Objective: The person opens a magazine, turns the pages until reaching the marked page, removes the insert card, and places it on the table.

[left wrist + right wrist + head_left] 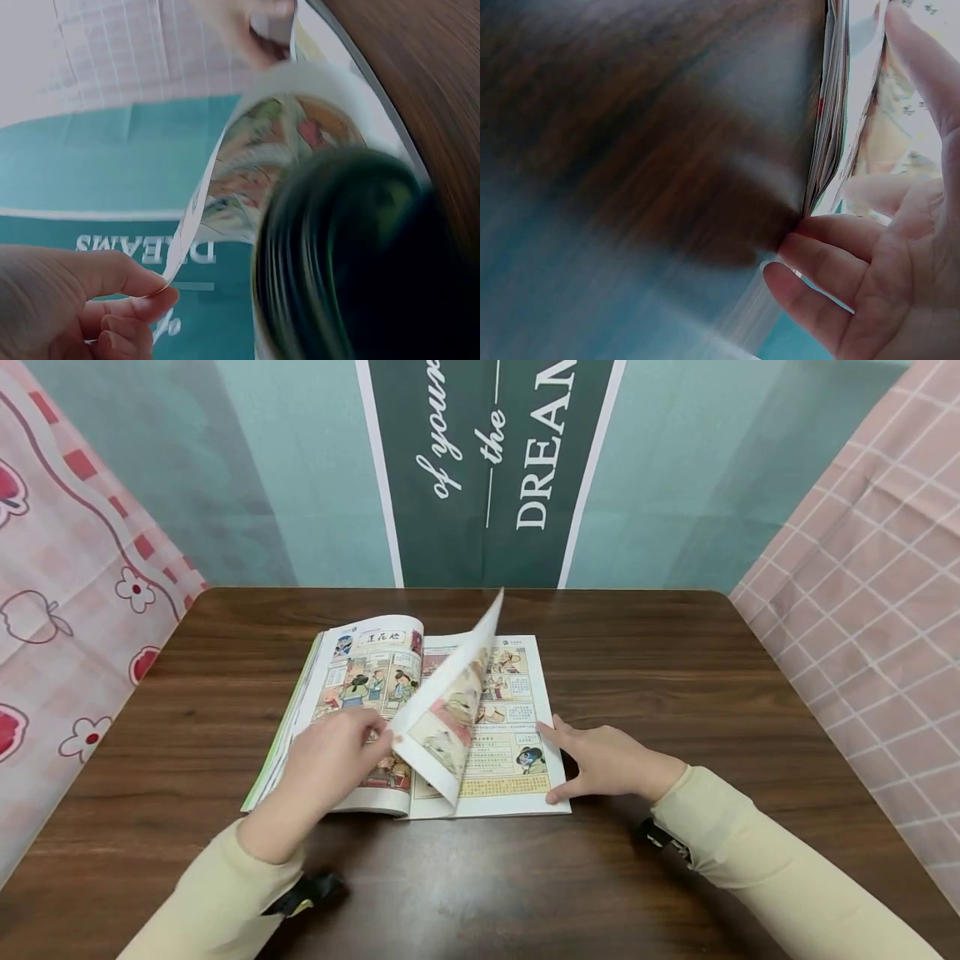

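Note:
An illustrated comic magazine (525, 718) lies spread open on the table. My left hand (333, 756) pinches the edge of one raised page (442, 697) between thumb and fingertips, over the left half. That page (199, 202) stands tilted and curved above the spread, with colour pictures on it. At the right edge of the magazine, my right hand (607, 760) has thumb and fingertips spread and touching the margin. Up close in the right wrist view, the fingers (829, 255) rest along the side of the stacked pages (832, 112).
The magazine sits on a dark wood-grain table (645, 668). Behind hangs a teal cloth (315, 460) with a lettered green panel. A patterned pink cloth (82, 610) hangs at left, a pink checked one (870, 602) at right. Black straps (307, 893) circle both wrists.

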### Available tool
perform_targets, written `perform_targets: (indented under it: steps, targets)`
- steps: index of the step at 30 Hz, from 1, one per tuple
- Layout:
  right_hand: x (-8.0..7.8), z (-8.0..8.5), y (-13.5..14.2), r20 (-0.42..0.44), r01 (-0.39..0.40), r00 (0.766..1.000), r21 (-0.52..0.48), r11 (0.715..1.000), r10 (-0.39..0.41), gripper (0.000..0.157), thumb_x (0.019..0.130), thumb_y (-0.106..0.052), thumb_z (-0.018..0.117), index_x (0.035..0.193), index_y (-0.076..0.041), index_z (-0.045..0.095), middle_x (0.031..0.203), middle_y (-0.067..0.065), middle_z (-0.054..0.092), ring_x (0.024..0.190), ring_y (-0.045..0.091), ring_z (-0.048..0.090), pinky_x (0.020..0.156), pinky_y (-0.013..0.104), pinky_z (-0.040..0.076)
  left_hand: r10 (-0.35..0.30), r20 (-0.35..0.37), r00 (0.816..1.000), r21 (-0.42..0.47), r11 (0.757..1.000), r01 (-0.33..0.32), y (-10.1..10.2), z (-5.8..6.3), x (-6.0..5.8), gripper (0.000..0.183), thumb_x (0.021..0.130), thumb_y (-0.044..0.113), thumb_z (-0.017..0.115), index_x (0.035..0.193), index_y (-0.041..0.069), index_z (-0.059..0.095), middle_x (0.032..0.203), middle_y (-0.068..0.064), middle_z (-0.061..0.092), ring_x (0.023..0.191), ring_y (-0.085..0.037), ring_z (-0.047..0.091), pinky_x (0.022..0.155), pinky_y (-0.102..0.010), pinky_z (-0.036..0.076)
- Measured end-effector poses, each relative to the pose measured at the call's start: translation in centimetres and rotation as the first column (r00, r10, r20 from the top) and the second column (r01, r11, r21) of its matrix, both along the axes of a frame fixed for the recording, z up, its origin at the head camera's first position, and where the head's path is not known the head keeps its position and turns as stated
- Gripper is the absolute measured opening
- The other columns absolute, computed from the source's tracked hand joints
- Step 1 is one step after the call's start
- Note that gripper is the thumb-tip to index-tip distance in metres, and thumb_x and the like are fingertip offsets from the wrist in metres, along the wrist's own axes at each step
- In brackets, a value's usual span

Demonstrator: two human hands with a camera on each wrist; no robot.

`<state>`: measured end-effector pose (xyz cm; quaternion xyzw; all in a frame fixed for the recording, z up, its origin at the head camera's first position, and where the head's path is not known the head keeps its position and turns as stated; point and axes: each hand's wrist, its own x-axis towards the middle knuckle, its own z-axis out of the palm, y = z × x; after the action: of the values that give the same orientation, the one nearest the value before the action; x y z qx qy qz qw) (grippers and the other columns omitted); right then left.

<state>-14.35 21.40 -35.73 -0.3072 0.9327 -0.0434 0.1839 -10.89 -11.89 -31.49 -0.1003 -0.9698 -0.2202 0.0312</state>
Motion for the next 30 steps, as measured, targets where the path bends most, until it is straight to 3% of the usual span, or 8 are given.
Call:
perform_targets:
  steps: [6, 8, 14, 19, 23, 26, 30]
  targets:
    - [0.2, -0.3, 0.0, -0.006, -0.013, 1.0, 0.011, 1.0, 0.013, 0.101, 0.067, -0.067, 0.067, 0.142, -0.007, 0.038, 0.14, 0.027, 0.036, 0.052, 0.015, 0.05, 0.059, 0.031, 0.045, 0.066, 0.041, 0.997, -0.02, 0.998, -0.065, -3.5, 0.3, 1.2, 0.014, 0.086, 0.019, 0.06, 0.072, 0.017, 0.062, 0.054, 0.005, 0.041, 0.048, -0.013, 0.038, 0.042, -0.031, 0.027]
    - [0.3, -0.3, 0.0, -0.006, -0.013, 1.0, 0.017, 1.0, 0.013, 0.101, 0.066, -0.068, 0.067, 0.142, -0.008, 0.038, 0.141, 0.027, 0.034, 0.05, 0.013, 0.046, 0.058, 0.03, 0.044, 0.086, 0.057, 0.995, -0.029, 0.996, -0.084, -4.6, 0.1, 1.5, 0.016, 0.086, 0.021, 0.06, 0.07, 0.017, 0.06, 0.053, 0.004, 0.036, 0.048, -0.013, 0.034, 0.042, -0.031, 0.024]
    - [0.4, -0.3, -0.1, -0.013, -0.014, 1.0, 0.035, 0.999, 0.014, 0.1, 0.066, -0.067, 0.067, 0.142, -0.008, 0.038, 0.143, 0.025, 0.033, 0.049, 0.015, 0.046, 0.058, 0.031, 0.044, 0.137, 0.123, 0.983, -0.077, 0.989, -0.128, -7.4, -0.3, 2.4, 0.018, 0.087, 0.027, 0.061, 0.073, 0.017, 0.06, 0.055, 0.003, 0.04, 0.05, -0.014, 0.04, 0.042, -0.032, 0.026]
    - [0.5, -0.3, -0.3, -0.049, -0.03, 0.998, 0.031, 0.999, 0.032, 0.099, 0.066, -0.066, 0.068, 0.141, -0.007, 0.04, 0.142, 0.026, 0.034, 0.053, 0.018, 0.052, 0.058, 0.032, 0.045, 0.163, 0.203, 0.965, -0.145, 0.98, -0.135, -9.5, -0.8, 3.1, 0.016, 0.088, 0.03, 0.06, 0.079, 0.016, 0.063, 0.06, 0.002, 0.044, 0.055, -0.017, 0.041, 0.044, -0.033, 0.028]
    - [0.7, -0.4, -0.3, -0.052, -0.025, 0.998, 0.038, 0.999, 0.027, 0.098, 0.067, -0.065, 0.069, 0.141, -0.008, 0.04, 0.142, 0.026, 0.034, 0.046, 0.015, 0.045, 0.055, 0.031, 0.043, 0.178, 0.276, 0.945, -0.185, 0.974, -0.129, -10.8, -1.2, 3.3, 0.016, 0.089, 0.029, 0.057, 0.08, 0.017, 0.063, 0.065, 0.001, 0.051, 0.057, -0.017, 0.043, 0.045, -0.035, 0.031]
    - [0.7, -0.4, -0.3, -0.046, -0.018, 0.999, 0.037, 0.999, 0.019, 0.097, 0.067, -0.064, 0.069, 0.141, -0.008, 0.04, 0.142, 0.026, 0.034, 0.043, 0.013, 0.041, 0.054, 0.031, 0.042, 0.177, 0.325, 0.929, -0.204, 0.972, -0.114, -11.3, -1.5, 3.4, 0.015, 0.088, 0.028, 0.056, 0.081, 0.017, 0.064, 0.07, -0.001, 0.056, 0.059, -0.018, 0.046, 0.046, -0.037, 0.034]
    - [0.7, -0.4, -0.4, -0.058, -0.008, 0.998, 0.033, 0.999, 0.01, 0.092, 0.07, -0.064, 0.067, 0.139, -0.008, 0.043, 0.14, 0.027, 0.037, 0.048, 0.017, 0.049, 0.06, 0.034, 0.046, 0.169, 0.357, 0.919, -0.221, 0.971, -0.093, -11.6, -1.9, 3.4, 0.015, 0.087, 0.028, 0.057, 0.081, 0.017, 0.065, 0.071, -0.004, 0.058, 0.06, -0.019, 0.048, 0.047, -0.038, 0.035]
